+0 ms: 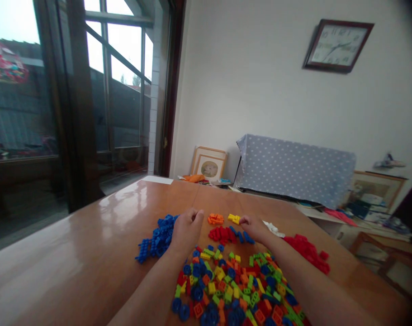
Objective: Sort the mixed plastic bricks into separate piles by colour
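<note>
My left hand [188, 230] is curled closed beside a pile of blue toy building pieces [162, 235]; whatever its fingers may hold is hidden. At the far middle of the table, my right hand [255, 227] has its fingertips pinched against the right end of a small group of yellow toy blocks [233, 219]. Left of these lies an orange cluster of blocks [215, 219]. Red pieces [222, 234] and a few blue pieces [241, 236] sit between my hands. Nearer to me, a big mixed heap of coloured blocks and blue wheels [231, 285] spreads between my forearms.
White pieces [273, 229] and a red pile [305, 251] lie to the right, partly behind my right arm. The shiny wooden table [90, 253] reaches toward a sheet of white paper [157, 179]. Beyond stand a cloth-covered object [294, 167] and a framed picture [209, 165].
</note>
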Demonstrator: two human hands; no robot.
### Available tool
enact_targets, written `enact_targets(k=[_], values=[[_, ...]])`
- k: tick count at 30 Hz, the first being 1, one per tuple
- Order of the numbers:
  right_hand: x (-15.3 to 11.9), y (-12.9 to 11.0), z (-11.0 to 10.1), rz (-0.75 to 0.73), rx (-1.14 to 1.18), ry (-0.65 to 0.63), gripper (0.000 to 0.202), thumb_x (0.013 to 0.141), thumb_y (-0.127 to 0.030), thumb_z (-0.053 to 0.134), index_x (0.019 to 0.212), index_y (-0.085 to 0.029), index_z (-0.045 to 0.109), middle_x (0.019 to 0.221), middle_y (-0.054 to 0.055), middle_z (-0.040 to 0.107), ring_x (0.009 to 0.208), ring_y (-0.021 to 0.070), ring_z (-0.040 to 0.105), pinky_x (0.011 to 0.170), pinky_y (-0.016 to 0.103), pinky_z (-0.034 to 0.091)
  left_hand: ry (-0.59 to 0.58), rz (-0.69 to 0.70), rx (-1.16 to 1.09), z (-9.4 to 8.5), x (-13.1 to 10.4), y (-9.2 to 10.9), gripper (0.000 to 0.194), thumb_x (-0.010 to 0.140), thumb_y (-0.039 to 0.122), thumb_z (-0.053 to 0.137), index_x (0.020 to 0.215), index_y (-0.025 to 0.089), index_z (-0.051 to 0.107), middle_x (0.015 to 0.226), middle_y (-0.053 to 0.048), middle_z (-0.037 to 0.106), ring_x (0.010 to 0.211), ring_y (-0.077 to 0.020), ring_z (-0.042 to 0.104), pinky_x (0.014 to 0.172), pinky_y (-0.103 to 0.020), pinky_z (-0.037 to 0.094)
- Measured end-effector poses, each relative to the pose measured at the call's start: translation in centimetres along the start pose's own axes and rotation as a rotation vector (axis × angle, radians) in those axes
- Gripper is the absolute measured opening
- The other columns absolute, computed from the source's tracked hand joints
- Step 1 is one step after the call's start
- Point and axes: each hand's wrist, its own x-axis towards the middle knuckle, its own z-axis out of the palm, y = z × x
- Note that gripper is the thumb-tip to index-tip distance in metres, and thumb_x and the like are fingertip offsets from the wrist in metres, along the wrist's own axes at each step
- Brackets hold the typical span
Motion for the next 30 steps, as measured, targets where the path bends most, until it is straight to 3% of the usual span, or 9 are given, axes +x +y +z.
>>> enact_targets(k=[6, 11, 17, 24, 30], values=[[0.5, -1.2, 0.5, 0.050, -0.109, -0.093, 0.021, 0.088, -0.032, 0.059, 0.080, -0.018, 0.072, 0.079, 0.003, 0.072, 0.072, 0.0140, 0.060, 0.063, 0.023, 0.038, -0.002, 0.011, 0.013, 0.1, -0.1, -0.1, 0.040, 0.090, 0.046, 0.047, 0.064, 0.017, 0.055, 0.058, 0.003, 0.050, 0.058, -0.0119, 0.045, 0.056, -0.025, 0.023], [2.8, -2.5, 1.2, 0.139, -0.184, -0.226, 0.028, 0.095, -0.040, 0.059, 0.104, -0.015, 0.066, 0.101, 0.005, 0.068, 0.085, 0.0164, 0.065, 0.078, 0.035, 0.054, -0.013, 0.017, 0.026, 0.1, -0.2, 0.2, 0.040, 0.091, 0.046, 0.047, 0.064, 0.017, 0.055, 0.058, 0.003, 0.050, 0.058, -0.0118, 0.045, 0.055, -0.026, 0.023], [4.0, -3.8, 2.1, 0.213, -0.229, -0.309, 0.030, 0.095, -0.036, 0.060, 0.118, -0.016, 0.062, 0.117, 0.008, 0.065, 0.099, 0.0195, 0.065, 0.085, 0.039, 0.056, -0.010, 0.033, 0.018, 0.2, -0.3, 0.2, 0.040, 0.091, 0.045, 0.046, 0.064, 0.018, 0.053, 0.058, 0.003, 0.050, 0.058, -0.0118, 0.046, 0.056, -0.025, 0.024], [3.9, -3.3, 1.2, 0.247, -0.295, -0.289, 0.029, 0.095, -0.038, 0.059, 0.115, -0.016, 0.063, 0.114, 0.007, 0.066, 0.097, 0.0195, 0.065, 0.085, 0.039, 0.056, -0.004, 0.028, 0.021, 0.0, -0.3, 0.4, 0.039, 0.091, 0.045, 0.046, 0.065, 0.018, 0.053, 0.059, 0.003, 0.051, 0.059, -0.0116, 0.048, 0.057, -0.025, 0.025], [2.7, -1.9, -0.1, 0.255, -0.351, -0.176, 0.029, 0.094, -0.037, 0.061, 0.113, -0.015, 0.063, 0.111, 0.007, 0.066, 0.095, 0.0190, 0.066, 0.083, 0.039, 0.057, 0.004, 0.035, 0.038, 0.0, -0.2, 0.3, 0.039, 0.092, 0.046, 0.046, 0.065, 0.018, 0.054, 0.058, 0.003, 0.050, 0.058, -0.0118, 0.047, 0.056, -0.025, 0.025]])
